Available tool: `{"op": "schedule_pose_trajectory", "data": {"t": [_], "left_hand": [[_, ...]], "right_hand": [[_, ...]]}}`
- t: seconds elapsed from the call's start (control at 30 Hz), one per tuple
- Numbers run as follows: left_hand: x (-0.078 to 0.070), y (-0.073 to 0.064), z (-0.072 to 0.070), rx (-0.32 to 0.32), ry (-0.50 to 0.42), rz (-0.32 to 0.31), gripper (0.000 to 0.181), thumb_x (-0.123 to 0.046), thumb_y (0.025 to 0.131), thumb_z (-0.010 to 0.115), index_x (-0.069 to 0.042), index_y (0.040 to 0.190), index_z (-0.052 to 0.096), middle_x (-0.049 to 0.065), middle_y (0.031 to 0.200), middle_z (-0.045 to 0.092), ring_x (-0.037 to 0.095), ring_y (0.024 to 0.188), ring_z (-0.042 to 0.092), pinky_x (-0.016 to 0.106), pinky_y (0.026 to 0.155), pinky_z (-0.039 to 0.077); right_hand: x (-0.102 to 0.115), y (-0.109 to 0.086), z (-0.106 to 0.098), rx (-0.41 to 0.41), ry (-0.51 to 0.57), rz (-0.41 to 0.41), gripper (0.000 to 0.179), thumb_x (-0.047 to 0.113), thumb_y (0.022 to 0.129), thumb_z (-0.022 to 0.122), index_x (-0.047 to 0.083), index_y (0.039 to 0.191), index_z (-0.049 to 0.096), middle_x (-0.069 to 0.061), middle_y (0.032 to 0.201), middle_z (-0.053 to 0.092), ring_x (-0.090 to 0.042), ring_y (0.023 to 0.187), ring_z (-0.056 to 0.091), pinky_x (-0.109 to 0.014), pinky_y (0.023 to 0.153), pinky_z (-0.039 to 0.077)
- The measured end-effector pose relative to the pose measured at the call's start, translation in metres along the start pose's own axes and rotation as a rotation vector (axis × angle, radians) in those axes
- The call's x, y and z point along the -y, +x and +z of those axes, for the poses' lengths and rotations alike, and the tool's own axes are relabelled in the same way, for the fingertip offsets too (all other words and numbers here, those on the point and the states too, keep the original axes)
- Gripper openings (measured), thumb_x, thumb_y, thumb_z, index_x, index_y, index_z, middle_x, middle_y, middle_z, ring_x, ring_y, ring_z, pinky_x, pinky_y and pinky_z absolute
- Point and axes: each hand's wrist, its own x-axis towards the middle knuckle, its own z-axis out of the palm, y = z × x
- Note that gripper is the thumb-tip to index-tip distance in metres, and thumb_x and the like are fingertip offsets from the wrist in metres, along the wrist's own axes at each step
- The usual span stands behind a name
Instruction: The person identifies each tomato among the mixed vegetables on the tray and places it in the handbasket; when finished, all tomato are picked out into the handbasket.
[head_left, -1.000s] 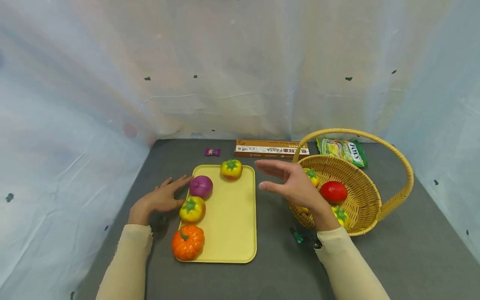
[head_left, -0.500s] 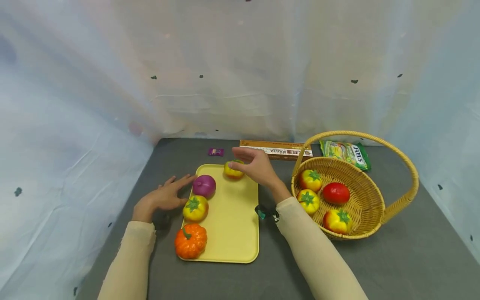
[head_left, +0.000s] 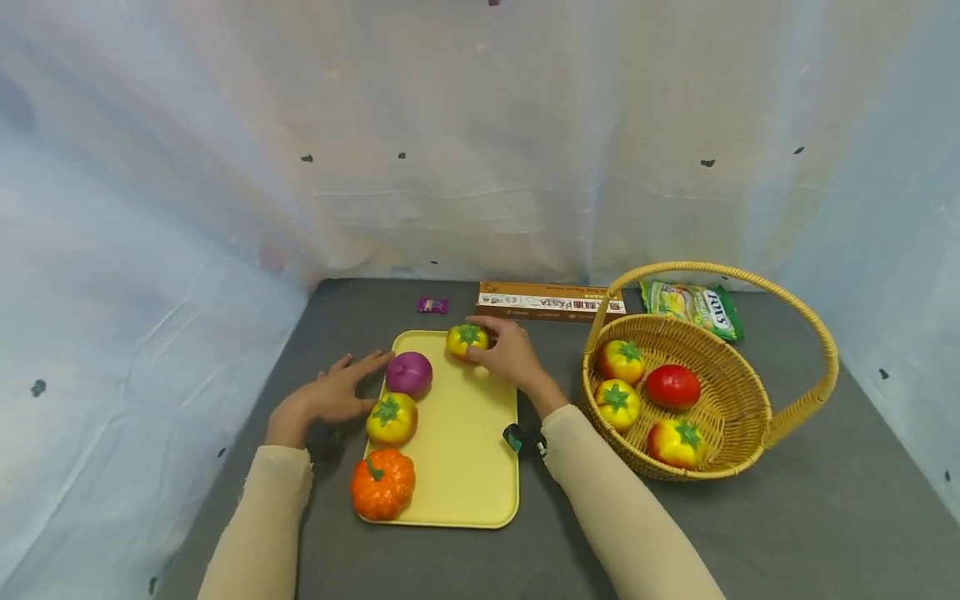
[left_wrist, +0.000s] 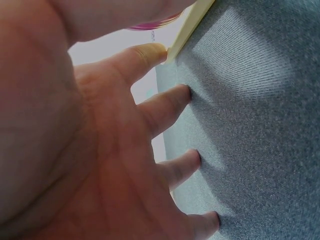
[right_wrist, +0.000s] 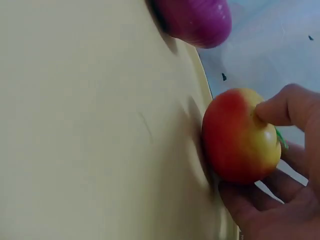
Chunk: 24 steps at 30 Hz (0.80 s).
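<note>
My right hand (head_left: 516, 360) grips a yellow-and-red toy tomato (head_left: 465, 340) at the far end of the yellow tray (head_left: 465, 467). In the right wrist view, thumb and fingers lie round that tomato (right_wrist: 240, 140), which sits close to the tray surface. Beside the tray's left edge, my left hand (head_left: 330, 395) rests with fingers spread. Its fingertips touch the grey cloth in the left wrist view, one of them at the tray rim (left_wrist: 189, 29). Nearest to it are a purple onion (head_left: 409, 375) and a second tomato (head_left: 392, 419); an orange pumpkin (head_left: 382, 485) occupies the near left corner.
Right of the tray stands a wicker basket (head_left: 738, 392) with a tall handle. It holds three tomatoes and a red oval fruit (head_left: 672, 387). Behind lie a pasta box (head_left: 551, 302), a green snack bag (head_left: 692, 308) and a small purple packet (head_left: 432, 306).
The right hand has come left from beside the basket, over the tray, and down onto the far tomato, which it now grips. The left hand keeps its place.
</note>
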Motion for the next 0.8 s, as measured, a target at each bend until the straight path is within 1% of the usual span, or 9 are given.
{"op": "schedule_pose_trajectory", "data": {"t": [0.13,0.23,0.37,0.47,0.53,0.63,0.7,0.8], "left_hand": [[0.000,-0.002,0.000,-0.002,0.007,-0.001,0.085,-0.034,0.100,0.076,-0.022,0.173,0.035,0.023,0.181,0.023,0.067,0.161,0.006,0.094,0.116,0.003],[0.000,-0.002,-0.001,-0.004,0.010,-0.002,0.085,-0.035,0.100,0.077,-0.023,0.173,0.035,0.023,0.181,0.023,0.067,0.161,0.007,0.094,0.117,0.003],[0.000,-0.001,-0.001,-0.006,0.015,0.002,0.085,-0.035,0.100,0.076,-0.023,0.173,0.035,0.023,0.181,0.023,0.067,0.162,0.007,0.094,0.117,0.003],[0.000,-0.001,-0.001,-0.005,0.015,0.007,0.085,-0.034,0.100,0.077,-0.023,0.173,0.035,0.023,0.181,0.023,0.067,0.161,0.007,0.094,0.116,0.004],[0.000,-0.001,0.000,-0.003,0.012,0.009,0.084,-0.033,0.100,0.077,-0.023,0.173,0.035,0.023,0.181,0.023,0.067,0.161,0.007,0.095,0.116,0.004],[-0.001,0.000,0.000,0.000,0.004,0.008,0.084,-0.033,0.100,0.077,-0.023,0.173,0.036,0.023,0.181,0.023,0.067,0.161,0.007,0.094,0.116,0.004],[-0.002,0.000,0.000,0.001,0.002,0.007,0.084,-0.032,0.100,0.077,-0.022,0.173,0.035,0.024,0.181,0.023,0.067,0.161,0.007,0.094,0.116,0.003],[-0.003,0.000,-0.001,0.003,0.004,0.006,0.085,-0.032,0.100,0.077,-0.022,0.173,0.035,0.024,0.181,0.023,0.067,0.161,0.007,0.094,0.116,0.003]], "right_hand": [[0.011,-0.013,-0.003,0.005,-0.006,-0.020,0.054,0.026,0.098,0.084,0.015,0.149,0.069,-0.016,0.141,0.072,-0.031,0.119,0.076,-0.042,0.099,0.066],[0.027,-0.027,-0.013,0.031,0.020,-0.049,0.054,0.026,0.098,0.085,0.015,0.148,0.069,-0.015,0.142,0.071,-0.032,0.120,0.076,-0.042,0.100,0.066],[0.052,-0.052,-0.038,0.076,0.042,-0.137,0.053,0.025,0.097,0.086,0.014,0.146,0.071,-0.010,0.141,0.073,-0.030,0.122,0.075,-0.047,0.104,0.064],[0.063,-0.074,-0.062,0.107,0.065,-0.194,0.053,0.023,0.096,0.087,0.014,0.146,0.071,-0.006,0.141,0.074,-0.026,0.123,0.075,-0.047,0.106,0.063],[0.065,-0.089,-0.079,0.118,0.094,-0.206,0.054,0.021,0.095,0.088,0.013,0.146,0.071,-0.005,0.141,0.074,-0.025,0.125,0.075,-0.045,0.107,0.063],[0.063,-0.113,-0.104,0.122,0.095,-0.205,0.055,0.020,0.095,0.088,0.015,0.147,0.070,-0.004,0.144,0.072,-0.023,0.127,0.074,-0.036,0.107,0.062],[0.058,-0.130,-0.121,0.109,0.078,-0.192,0.055,0.019,0.095,0.088,0.017,0.147,0.069,-0.004,0.144,0.072,-0.022,0.125,0.074,-0.031,0.105,0.062],[0.046,-0.156,-0.146,0.077,0.019,-0.161,0.053,0.020,0.097,0.087,0.020,0.147,0.070,-0.002,0.143,0.072,-0.017,0.121,0.075,-0.024,0.102,0.062]]}}
